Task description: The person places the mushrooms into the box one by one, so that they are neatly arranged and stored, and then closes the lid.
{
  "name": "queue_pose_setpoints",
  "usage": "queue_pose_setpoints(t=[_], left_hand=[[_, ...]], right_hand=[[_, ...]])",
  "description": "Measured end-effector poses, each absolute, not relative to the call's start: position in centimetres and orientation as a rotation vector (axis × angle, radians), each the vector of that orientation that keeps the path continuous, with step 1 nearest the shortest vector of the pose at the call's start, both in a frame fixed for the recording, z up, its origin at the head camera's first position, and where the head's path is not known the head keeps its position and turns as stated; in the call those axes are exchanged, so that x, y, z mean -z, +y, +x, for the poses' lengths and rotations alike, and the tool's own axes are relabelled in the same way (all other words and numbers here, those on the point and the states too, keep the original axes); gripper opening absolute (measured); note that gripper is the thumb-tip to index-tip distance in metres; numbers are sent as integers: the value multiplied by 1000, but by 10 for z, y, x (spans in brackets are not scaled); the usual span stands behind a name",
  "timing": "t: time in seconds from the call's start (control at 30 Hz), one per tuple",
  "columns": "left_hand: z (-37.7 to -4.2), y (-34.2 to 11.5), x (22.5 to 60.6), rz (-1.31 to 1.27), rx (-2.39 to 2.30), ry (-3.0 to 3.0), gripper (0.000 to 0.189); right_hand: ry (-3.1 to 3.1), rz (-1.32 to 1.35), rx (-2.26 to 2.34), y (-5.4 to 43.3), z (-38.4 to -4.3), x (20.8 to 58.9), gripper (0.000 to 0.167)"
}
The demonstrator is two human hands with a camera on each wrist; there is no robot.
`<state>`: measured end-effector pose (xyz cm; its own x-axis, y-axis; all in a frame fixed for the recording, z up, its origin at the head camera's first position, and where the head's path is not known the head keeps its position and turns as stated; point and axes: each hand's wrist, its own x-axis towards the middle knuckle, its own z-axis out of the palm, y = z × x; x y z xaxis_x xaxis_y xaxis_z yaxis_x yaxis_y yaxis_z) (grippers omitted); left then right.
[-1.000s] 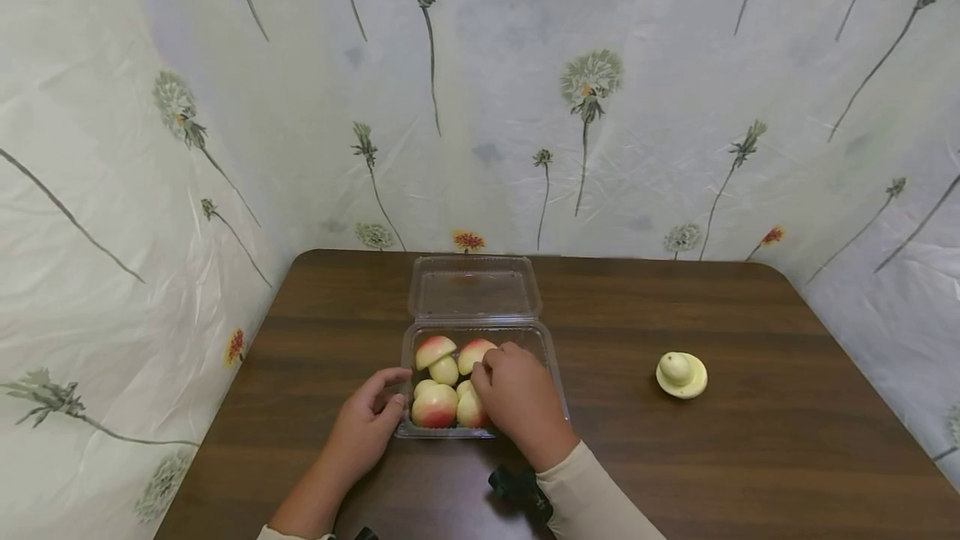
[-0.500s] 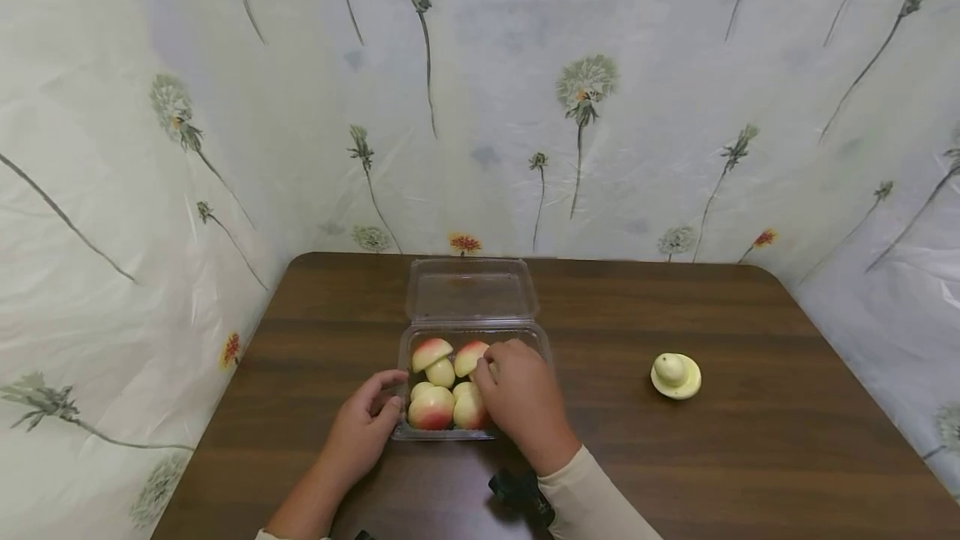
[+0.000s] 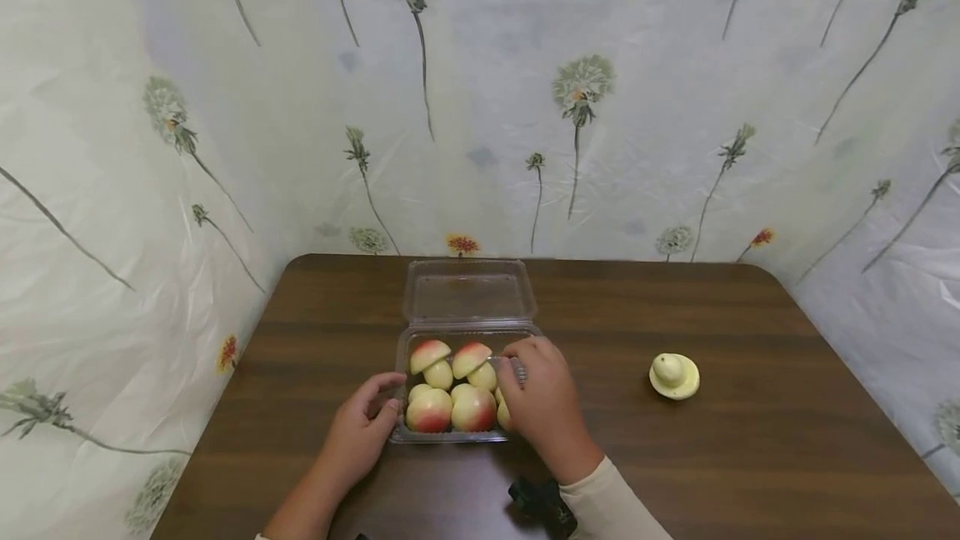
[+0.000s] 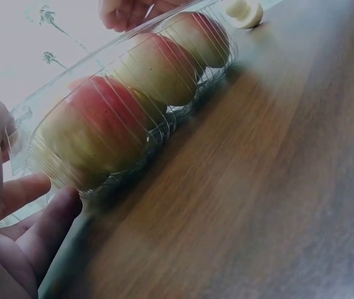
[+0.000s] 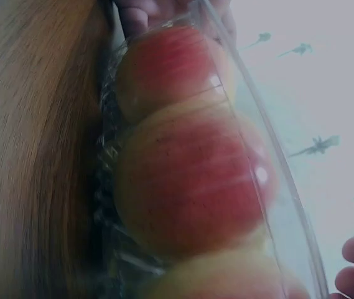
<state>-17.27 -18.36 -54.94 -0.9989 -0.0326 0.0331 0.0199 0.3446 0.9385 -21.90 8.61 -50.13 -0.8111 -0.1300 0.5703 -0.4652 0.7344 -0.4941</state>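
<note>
Several mushroom-shaped pieces with pale yellow stems and red-blushed caps fill much of a clear plastic clamshell box point(image 3: 467, 328). One piece point(image 3: 430, 355) lies at the back left, another point(image 3: 472, 363) at the back middle. Along the front are a left piece point(image 3: 429, 411), a middle piece point(image 3: 473, 408) and a right piece point(image 3: 503, 413), partly hidden by my hand. My left hand point(image 3: 358, 427) rests against the box's left side with relaxed fingers. Over the right end hovers my right hand point(image 3: 546, 407), fingers bent loosely; nothing shows between them, though their tips are partly hidden.
The box's hinged lid point(image 3: 470, 292) lies open toward the table's back edge. A pale yellow mushroom-shaped piece point(image 3: 674, 376) rests cap-down on the brown wooden table point(image 3: 735, 457) at the right. Flower-patterned sheeting point(image 3: 480, 107) surrounds the back and sides.
My right hand has shifted right, off the middle of the box, uncovering the middle pieces and part of the front right one. The left hand stays at the box's left side.
</note>
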Motion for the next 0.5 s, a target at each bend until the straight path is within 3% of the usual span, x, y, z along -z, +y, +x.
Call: queue_pose_setpoints(t=[0.5], left_hand=[[-173, -184, 550, 1, 1761, -2528, 35]], right_hand=[[-2230, 441, -895, 126, -219, 510, 8]])
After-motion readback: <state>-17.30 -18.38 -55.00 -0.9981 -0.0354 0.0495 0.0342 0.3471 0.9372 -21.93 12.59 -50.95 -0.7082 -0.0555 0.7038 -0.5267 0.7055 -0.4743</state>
